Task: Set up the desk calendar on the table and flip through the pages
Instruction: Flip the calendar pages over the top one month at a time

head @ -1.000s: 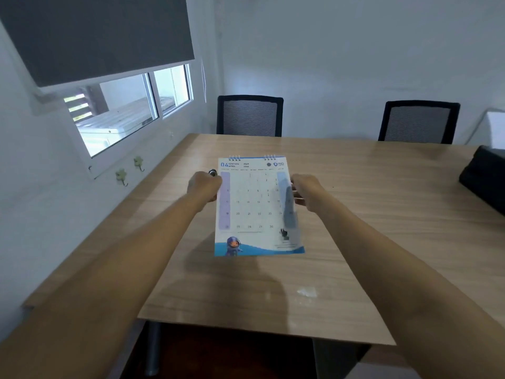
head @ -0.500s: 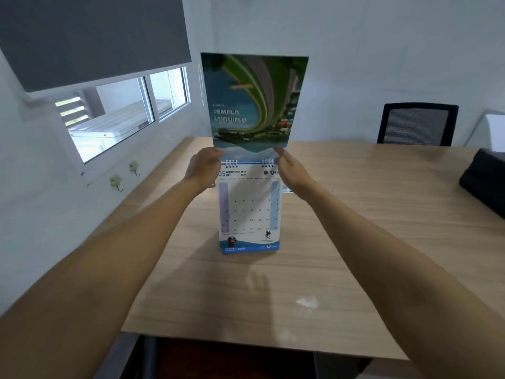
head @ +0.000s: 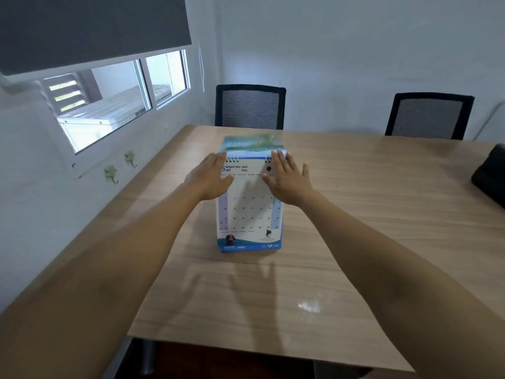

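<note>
Item: desk calendar (head: 250, 212), spiral-bound, standing upright on its blue base on the table (head: 369, 214), toward the middle of the surface and nearer its left edge than its right. Face toward me shows the May grid. A picture page (head: 250, 144) is folded over the top binding and lies down the far side; only its upper strip is visible.

My left hand (head: 210, 180): open, fingers spread, palm against the upper left of the May page beside the spiral. Grasping nothing.

My right hand (head: 287, 180): open, fingers spread and reaching to the top right by the binding. Grasping nothing; whether the palm presses the page or hovers just off it I cannot tell.

Step in hand, as I judge it: settling the turned page and readying the next flip.

Handling notes: keep one hand flat as a brace so the stand does not slide or tip backward. Pinch a single sheet at its lower corner or side edge, lift it in an arc over the coils, and let it fall behind. Pull no sheet sideways; the punched holes tear easily.

Surroundings: two black chairs (head: 250, 108) at the far edge; a dark object (head: 490, 176) at the right edge.
</note>
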`<control>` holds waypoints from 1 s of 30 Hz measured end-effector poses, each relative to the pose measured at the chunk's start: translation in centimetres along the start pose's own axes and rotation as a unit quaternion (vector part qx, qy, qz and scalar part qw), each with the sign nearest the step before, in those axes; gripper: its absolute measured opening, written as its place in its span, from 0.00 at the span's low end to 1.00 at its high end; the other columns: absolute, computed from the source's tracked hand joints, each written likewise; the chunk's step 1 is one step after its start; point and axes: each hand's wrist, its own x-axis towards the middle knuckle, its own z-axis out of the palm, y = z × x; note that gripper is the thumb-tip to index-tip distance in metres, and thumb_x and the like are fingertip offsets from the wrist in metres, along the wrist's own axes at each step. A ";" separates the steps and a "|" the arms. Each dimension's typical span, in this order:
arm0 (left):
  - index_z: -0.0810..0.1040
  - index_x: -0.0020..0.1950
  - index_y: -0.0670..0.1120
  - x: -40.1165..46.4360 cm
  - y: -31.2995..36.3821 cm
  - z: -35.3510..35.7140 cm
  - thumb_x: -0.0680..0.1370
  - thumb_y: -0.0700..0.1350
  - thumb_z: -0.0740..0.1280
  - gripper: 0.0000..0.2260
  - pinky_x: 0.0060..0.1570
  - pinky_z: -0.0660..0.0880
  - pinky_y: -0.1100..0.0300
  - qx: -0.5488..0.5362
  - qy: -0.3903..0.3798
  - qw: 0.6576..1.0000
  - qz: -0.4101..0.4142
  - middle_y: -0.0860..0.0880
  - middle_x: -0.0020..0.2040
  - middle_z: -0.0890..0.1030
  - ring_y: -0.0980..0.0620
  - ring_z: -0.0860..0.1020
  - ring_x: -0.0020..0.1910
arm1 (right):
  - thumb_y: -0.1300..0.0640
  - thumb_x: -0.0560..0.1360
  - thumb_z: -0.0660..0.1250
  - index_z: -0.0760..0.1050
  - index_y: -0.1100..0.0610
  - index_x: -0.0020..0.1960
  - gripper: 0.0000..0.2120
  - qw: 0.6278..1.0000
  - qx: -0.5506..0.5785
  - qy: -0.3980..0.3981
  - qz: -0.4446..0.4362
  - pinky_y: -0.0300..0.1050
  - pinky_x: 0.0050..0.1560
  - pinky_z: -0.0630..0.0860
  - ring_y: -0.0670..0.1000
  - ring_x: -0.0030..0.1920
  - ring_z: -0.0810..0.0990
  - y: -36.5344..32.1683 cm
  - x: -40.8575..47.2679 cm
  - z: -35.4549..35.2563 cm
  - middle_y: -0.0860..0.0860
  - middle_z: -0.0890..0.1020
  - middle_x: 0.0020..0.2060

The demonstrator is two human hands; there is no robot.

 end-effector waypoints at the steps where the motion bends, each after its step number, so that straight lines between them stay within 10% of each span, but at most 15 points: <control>1: 0.51 0.78 0.43 0.0 0.0 0.1 0.79 0.54 0.58 0.32 0.75 0.57 0.51 -0.006 0.007 1.000 0.001 0.46 0.78 0.56 0.49 0.53 0.78 | 0.39 0.80 0.44 0.37 0.51 0.78 0.33 1.000 -0.001 0.005 -0.001 0.63 0.74 0.37 0.51 0.78 0.38 0.0 0.1 0.1 0.48 0.40 0.79; 8: 0.41 0.79 0.44 -2.4 1.5 1.6 0.80 0.56 0.57 0.36 0.76 0.53 0.48 -0.182 0.049 0.975 -0.114 0.46 0.80 0.44 0.47 0.48 0.79 | 0.42 0.81 0.49 0.35 0.58 0.78 0.36 0.975 0.191 0.060 0.101 0.58 0.76 0.43 0.53 0.78 0.39 -0.3 -0.9 1.7 0.54 0.38 0.78; 15: 0.65 0.72 0.48 -4.5 2.1 5.4 0.68 0.70 0.54 0.39 0.62 0.73 0.43 -0.441 0.025 0.866 -0.234 0.46 0.69 0.74 0.44 0.74 0.65 | 0.60 0.78 0.52 0.58 0.57 0.66 0.17 0.809 0.560 -0.031 0.176 0.51 0.54 0.71 0.57 0.61 0.71 -1.4 -2.3 3.6 0.54 0.70 0.65; 23: 0.63 0.74 0.47 -6.0 4.1 3.6 0.77 0.60 0.54 0.29 0.64 0.71 0.48 -0.390 0.026 0.888 -0.241 0.48 0.71 0.71 0.43 0.71 0.67 | 0.61 0.78 0.50 0.65 0.56 0.54 0.08 0.816 0.536 -0.017 0.217 0.44 0.41 0.68 0.54 0.51 0.71 -1.6 -3.8 2.6 0.53 0.75 0.51; 27: 0.75 0.49 0.46 -6.7 3.8 2.5 0.78 0.45 0.61 0.05 0.43 0.68 0.58 -0.368 0.088 0.884 -0.276 0.50 0.47 0.77 0.48 0.73 0.46 | 0.58 0.79 0.55 0.70 0.56 0.61 0.13 0.828 0.506 0.062 0.233 0.43 0.44 0.69 0.52 0.48 0.73 -1.0 -4.8 1.9 0.50 0.74 0.48; 30: 0.65 0.30 0.48 -6.4 2.6 1.4 0.72 0.40 0.63 0.11 0.34 0.63 0.60 -0.414 0.093 0.862 -0.279 0.48 0.33 0.73 0.49 0.71 0.37 | 0.61 0.76 0.60 0.73 0.56 0.43 0.05 0.825 0.505 0.062 0.246 0.41 0.36 0.67 0.49 0.36 0.71 -0.5 -5.2 0.5 0.50 0.74 0.38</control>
